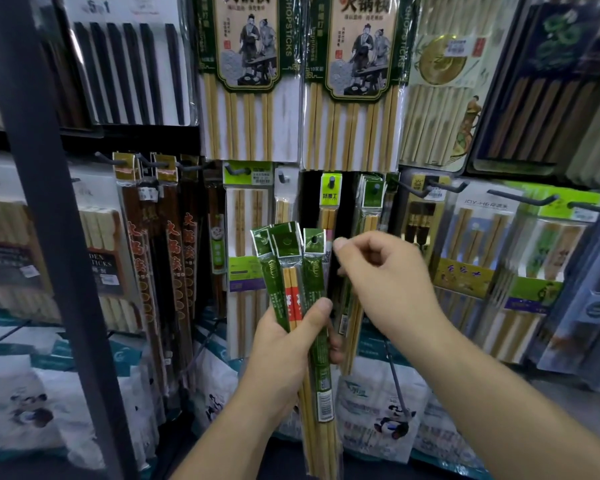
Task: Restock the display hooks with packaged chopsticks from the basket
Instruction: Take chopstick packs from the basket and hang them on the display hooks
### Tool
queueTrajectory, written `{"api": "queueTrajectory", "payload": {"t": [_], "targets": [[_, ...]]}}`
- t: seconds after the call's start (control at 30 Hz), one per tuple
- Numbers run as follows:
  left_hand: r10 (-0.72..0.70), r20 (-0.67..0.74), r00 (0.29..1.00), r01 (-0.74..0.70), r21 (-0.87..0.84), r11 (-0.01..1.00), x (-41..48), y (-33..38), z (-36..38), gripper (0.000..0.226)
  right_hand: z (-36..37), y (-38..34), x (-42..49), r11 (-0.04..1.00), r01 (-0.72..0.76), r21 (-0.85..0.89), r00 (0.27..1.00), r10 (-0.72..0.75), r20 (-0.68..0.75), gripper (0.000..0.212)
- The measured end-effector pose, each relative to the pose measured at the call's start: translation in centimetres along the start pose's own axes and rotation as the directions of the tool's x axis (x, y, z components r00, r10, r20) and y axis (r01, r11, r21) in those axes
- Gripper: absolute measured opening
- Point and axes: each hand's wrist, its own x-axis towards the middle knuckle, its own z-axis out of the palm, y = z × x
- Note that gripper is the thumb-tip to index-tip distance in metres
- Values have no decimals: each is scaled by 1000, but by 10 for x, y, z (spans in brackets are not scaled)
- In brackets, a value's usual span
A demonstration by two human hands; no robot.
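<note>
Left hand grips three green chopstick packs upright, long axis vertical. Right hand has curled fingers, thumb just beside the rightmost header (pinching it? can't tell). The matching display hook sits farther, up-right, nearer the right hand.
</note>
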Motion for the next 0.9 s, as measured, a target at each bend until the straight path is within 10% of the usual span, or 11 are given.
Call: {"api": "queueTrajectory", "payload": {"t": [0.27, 0.47, 0.9], "targets": [[-16, -3, 1000, 16, -10, 1000, -2, 2, 1, 19, 3, -5, -4, 996, -18, 92, 997, 11, 79, 15], [19, -81, 997, -15, 52, 999, 1, 0, -1, 52, -5, -11, 6, 990, 57, 132, 997, -50, -53, 19], [31, -46, 998, -31, 1, 1000, 7, -10, -9, 6, -14, -10, 36, 974, -20, 226, 956, 84, -280, 31]]}}
